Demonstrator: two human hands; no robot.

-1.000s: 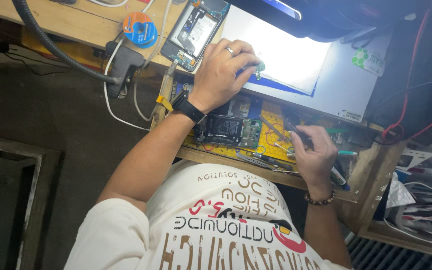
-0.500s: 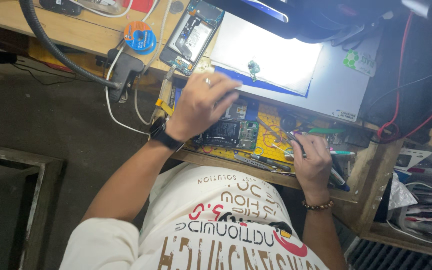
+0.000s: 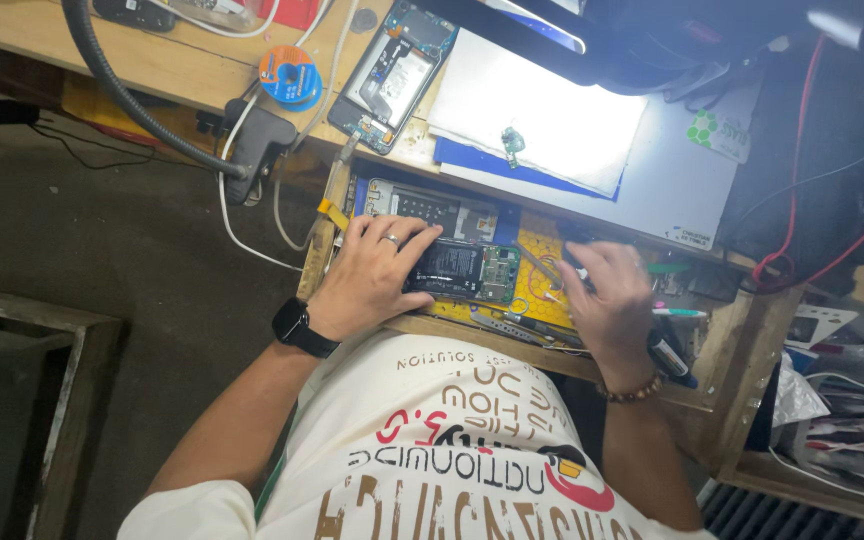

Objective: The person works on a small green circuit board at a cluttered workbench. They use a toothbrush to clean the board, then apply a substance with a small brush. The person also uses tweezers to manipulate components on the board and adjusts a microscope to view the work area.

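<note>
1. An opened phone [image 3: 462, 271], its back cover off and its battery and green board exposed, was seen lying on the yellow mat [image 3: 535, 262].
2. The phone's left end was grasped by the left hand [image 3: 372, 275], fingers curled over its edge.
3. To the right of the phone, the right hand [image 3: 607, 300] was laid over tools; whether anything was gripped could not be told.
4. Disassembly was judged well advanced: a second stripped phone frame [image 3: 392, 75] lay beyond the phone, and a small green part [image 3: 512, 142] rested on white paper [image 3: 542, 120]. Reassembly remained.
5. A green hexagon-pattern sticker [image 3: 717, 130] was seen far right of the phone, on a grey pad [image 3: 672, 190].
</note>
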